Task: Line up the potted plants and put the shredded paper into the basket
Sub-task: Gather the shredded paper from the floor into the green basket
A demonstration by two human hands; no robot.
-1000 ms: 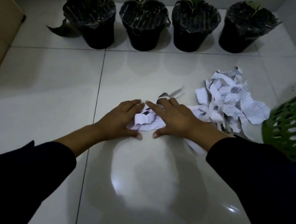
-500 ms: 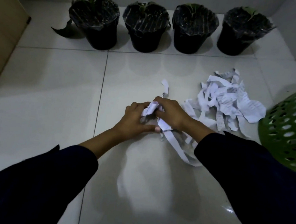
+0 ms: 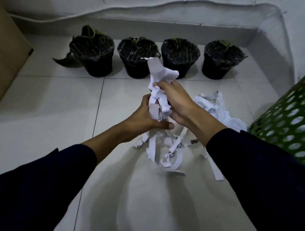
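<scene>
Both hands hold one bundle of white shredded paper (image 3: pixel 158 104) lifted off the tiled floor, with strips dangling below it. My left hand (image 3: pixel 144 116) grips the bundle from the left and underneath. My right hand (image 3: pixel 177 101) grips it from the right. More shredded paper (image 3: pixel 217 110) lies on the floor behind my right forearm. A green perforated basket (image 3: pixel 296 121) stands at the right edge. Several black potted plants (image 3: pixel 179 58) stand in a row along the back wall.
A brown cardboard box (image 3: pixel 2 60) stands against the left edge. A white wall (image 3: pixel 159 0) with a cable running along it closes the back, and a low ledge runs behind the pots. White glossy tiles (image 3: pixel 46 105) cover the floor.
Both hands gathered the strips on the floor, closed around them and lifted the bundle up. The camera tilted upward, bringing the back wall into view.
</scene>
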